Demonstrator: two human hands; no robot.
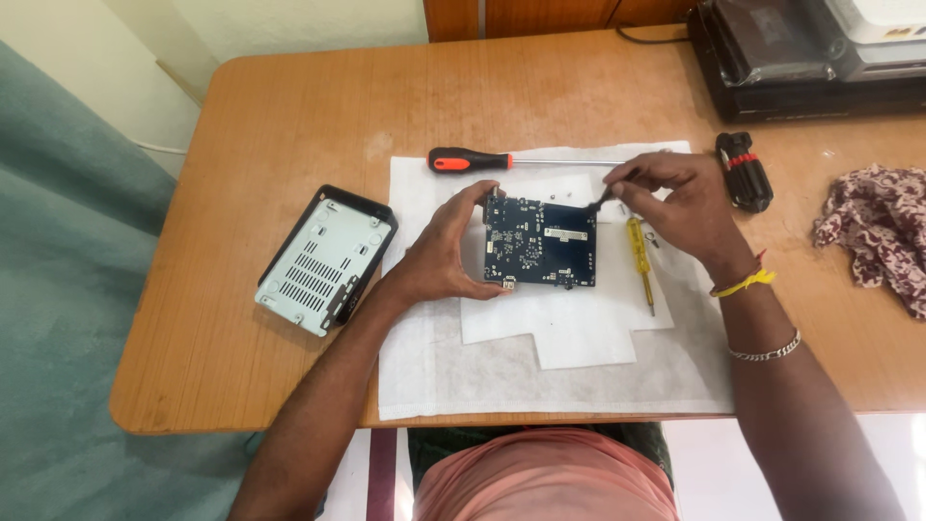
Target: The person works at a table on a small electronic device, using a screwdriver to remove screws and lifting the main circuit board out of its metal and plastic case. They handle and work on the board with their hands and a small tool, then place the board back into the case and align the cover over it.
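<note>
A dark blue circuit board [538,243] lies on white paper sheets [579,333] in the middle of the table. My left hand [446,246] grips the board's left edge between thumb and fingers. My right hand [675,198] hovers over the board's top right corner and pinches a small dark tool [600,201] whose tip touches that corner. A yellow-handled screwdriver [639,253] rests just right of the board, under my right hand.
A red and black screwdriver [482,160] lies at the paper's far edge. An open metal case shell [326,259] sits left. A black bit holder [744,171], a patterned cloth [878,232] and stacked black devices [801,58] stand to the right.
</note>
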